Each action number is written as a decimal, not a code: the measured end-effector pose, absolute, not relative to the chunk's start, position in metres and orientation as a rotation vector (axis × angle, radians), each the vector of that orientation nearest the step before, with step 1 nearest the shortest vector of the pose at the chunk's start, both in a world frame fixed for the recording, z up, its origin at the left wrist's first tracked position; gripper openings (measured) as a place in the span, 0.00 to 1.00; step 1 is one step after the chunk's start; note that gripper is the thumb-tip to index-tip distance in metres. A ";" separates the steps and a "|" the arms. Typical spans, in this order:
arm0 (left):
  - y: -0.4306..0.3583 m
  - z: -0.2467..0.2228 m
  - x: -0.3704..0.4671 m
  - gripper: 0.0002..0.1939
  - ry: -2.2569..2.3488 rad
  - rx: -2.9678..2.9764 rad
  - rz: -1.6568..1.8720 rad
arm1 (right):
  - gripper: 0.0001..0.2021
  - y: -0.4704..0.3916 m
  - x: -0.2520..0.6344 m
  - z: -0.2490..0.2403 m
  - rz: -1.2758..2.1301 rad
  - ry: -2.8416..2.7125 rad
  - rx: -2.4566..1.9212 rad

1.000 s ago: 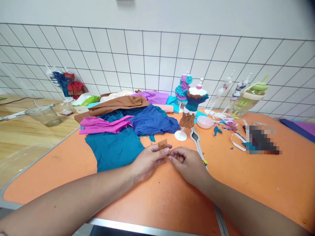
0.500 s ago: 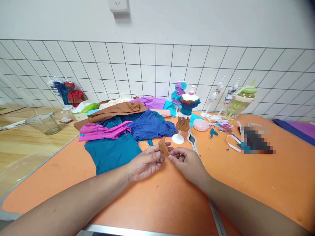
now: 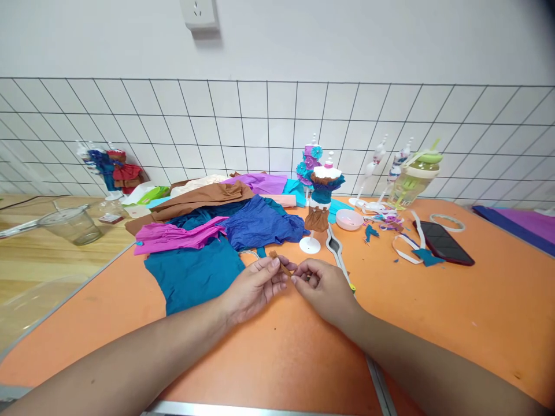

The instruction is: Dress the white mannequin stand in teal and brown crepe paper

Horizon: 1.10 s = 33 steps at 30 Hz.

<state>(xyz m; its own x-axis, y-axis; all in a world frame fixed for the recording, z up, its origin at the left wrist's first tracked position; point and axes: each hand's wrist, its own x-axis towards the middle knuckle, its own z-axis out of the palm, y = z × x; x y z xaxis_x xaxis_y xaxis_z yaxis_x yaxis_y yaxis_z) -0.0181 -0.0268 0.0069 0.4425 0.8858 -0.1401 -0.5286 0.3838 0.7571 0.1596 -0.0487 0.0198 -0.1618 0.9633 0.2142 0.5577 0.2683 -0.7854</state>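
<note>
A small strip of brown paper (image 3: 284, 269) is held between both hands above the orange table (image 3: 277, 358). My left hand (image 3: 258, 286) is palm up, its thumb and fingers closed on the strip's left end. My right hand (image 3: 323, 286) pinches the other end between thumb and index finger. Just beyond the hands stands a small white dress form (image 3: 319, 196) on a round base, dressed in teal and brown crumpled paper. Teal paper (image 3: 195, 277) lies to the left of my left hand.
Behind the teal sheet are piled blue (image 3: 264, 222), magenta (image 3: 177, 236) and brown papers (image 3: 203, 199). On the right lie a pink bowl (image 3: 349, 219), a phone (image 3: 444, 242), scraps and a bottle (image 3: 416, 176). A glass cup (image 3: 71, 222) stands far left.
The brown strip has gone from standing up broad between the hands to lying narrow and lower, with my left thumb now closed over it. The view has shifted slightly.
</note>
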 end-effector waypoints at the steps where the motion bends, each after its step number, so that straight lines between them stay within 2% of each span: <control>1: -0.027 0.007 -0.018 0.11 0.578 0.707 0.968 | 0.05 -0.048 0.162 0.022 0.686 -1.881 -1.362; 4: -0.026 0.012 -0.022 0.13 0.573 0.855 0.955 | 0.10 -0.042 0.179 0.032 0.581 -2.071 -1.385; 6: -0.025 0.017 -0.027 0.18 0.671 1.155 0.940 | 0.15 -0.036 0.195 0.036 0.473 -2.200 -1.537; 9: -0.024 0.022 -0.034 0.27 0.937 1.732 0.893 | 0.16 -0.029 0.214 0.035 0.296 -2.372 -1.766; 10: -0.024 0.023 -0.036 0.25 1.009 1.907 0.878 | 0.17 -0.027 0.217 0.033 0.285 -2.434 -1.800; 13: -0.025 0.024 -0.040 0.07 1.095 2.376 0.821 | 0.13 -0.024 0.220 0.025 0.335 -2.557 -1.799; 14: -0.025 0.025 -0.041 0.06 1.095 2.502 0.791 | 0.11 -0.022 0.219 0.022 0.351 -2.554 -1.793; 16: -0.025 0.027 -0.043 0.09 1.081 2.674 0.733 | 0.08 -0.020 0.218 0.019 0.395 -2.521 -1.806; 23: -0.025 0.037 -0.044 0.09 1.018 2.705 0.795 | 0.04 -0.020 0.216 0.029 0.468 -2.476 -1.734; 29: -0.024 0.042 -0.047 0.08 0.968 2.542 0.921 | 0.14 -0.041 0.208 0.054 0.464 -2.436 -1.593; 33: -0.021 0.037 -0.048 0.18 0.998 2.741 0.792 | 0.25 -0.046 0.205 0.056 0.403 -2.579 -1.569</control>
